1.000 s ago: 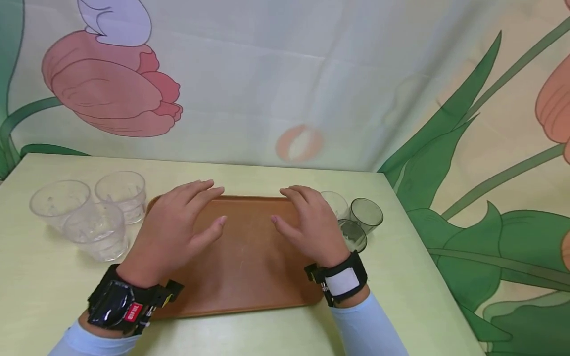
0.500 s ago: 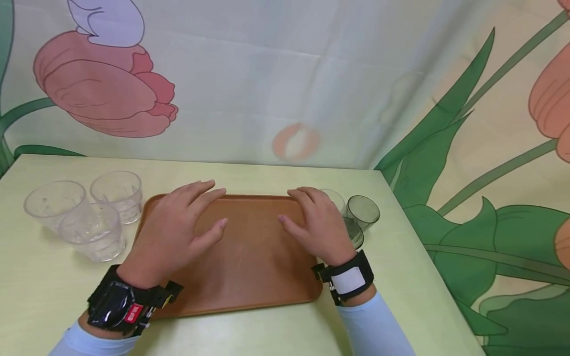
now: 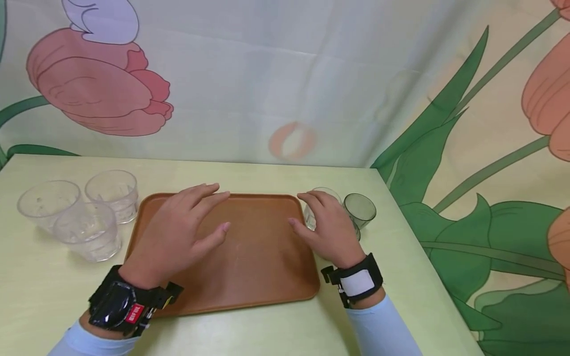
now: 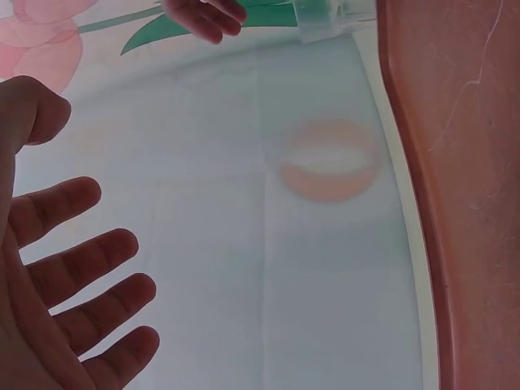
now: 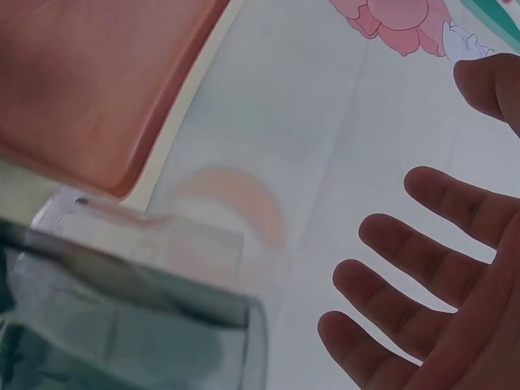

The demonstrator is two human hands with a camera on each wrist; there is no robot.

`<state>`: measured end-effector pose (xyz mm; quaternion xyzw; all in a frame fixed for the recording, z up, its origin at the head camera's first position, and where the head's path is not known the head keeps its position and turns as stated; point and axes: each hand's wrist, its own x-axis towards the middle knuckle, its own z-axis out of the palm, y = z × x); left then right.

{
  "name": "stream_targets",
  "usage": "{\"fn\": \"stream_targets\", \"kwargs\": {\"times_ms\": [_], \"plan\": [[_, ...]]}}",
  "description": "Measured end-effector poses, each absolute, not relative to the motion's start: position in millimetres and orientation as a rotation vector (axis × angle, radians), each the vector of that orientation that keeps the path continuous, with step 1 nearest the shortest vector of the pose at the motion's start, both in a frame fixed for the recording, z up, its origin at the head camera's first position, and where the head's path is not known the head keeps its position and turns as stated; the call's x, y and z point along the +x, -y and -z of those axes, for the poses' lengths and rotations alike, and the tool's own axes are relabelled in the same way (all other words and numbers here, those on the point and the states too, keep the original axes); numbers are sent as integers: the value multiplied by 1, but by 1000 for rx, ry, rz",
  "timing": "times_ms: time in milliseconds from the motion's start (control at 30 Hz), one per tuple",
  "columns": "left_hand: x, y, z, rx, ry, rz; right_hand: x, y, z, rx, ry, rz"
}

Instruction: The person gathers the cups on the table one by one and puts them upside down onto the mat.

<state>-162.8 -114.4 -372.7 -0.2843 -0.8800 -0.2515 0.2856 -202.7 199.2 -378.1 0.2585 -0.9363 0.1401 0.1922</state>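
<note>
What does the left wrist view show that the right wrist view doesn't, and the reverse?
Only the left wrist view shows the bare left hand. Only the right wrist view clearly shows a smoky grey transparent tumbler. Both show the brown rectangular tray, a clear transparent tumbler, the bare right hand and the pale flower-printed cloth.

Six glasses [image 3: 89,235], one tray [image 3: 258,257]

The left forearm [image 3: 95,342] and right forearm [image 3: 385,329], both sleeved in light blue, reach in from the near side. The left grip [image 3: 172,236] has fingers [image 4: 85,264] parted and slightly bent, thumb [image 3: 213,240] pointing right; the right grip [image 3: 330,227] mirrors it, its thumb pointing left.
</note>
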Motion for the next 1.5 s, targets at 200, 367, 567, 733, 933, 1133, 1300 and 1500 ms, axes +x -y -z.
{"fn": "stream_targets", "kwargs": {"times_ms": [200, 367, 567, 733, 933, 1133, 1300, 1500], "plan": [[-163, 116, 374, -757, 2349, 675, -202, -207, 380, 678, 2685, -417], [-163, 115, 374, -759, 2354, 666, -201, -212, 379, 654, 2680, -439], [-164, 113, 375, -761, 2374, 662, -202, -220, 382, 649, 2677, -421], [-164, 113, 375, -764, 2371, 660, -201, -224, 384, 634, 2695, -426], [-163, 111, 374, -767, 2379, 653, -200, -230, 387, 610, 2720, -416], [-163, 110, 376, -793, 2401, 676, -200, -237, 390, 585, 2731, -395], [-164, 107, 378, -835, 2396, 684, -199, -244, 393, 581, 2728, -396], [-165, 105, 381, -853, 2385, 674, -198, -249, 394, 572, 2733, -382]]}}
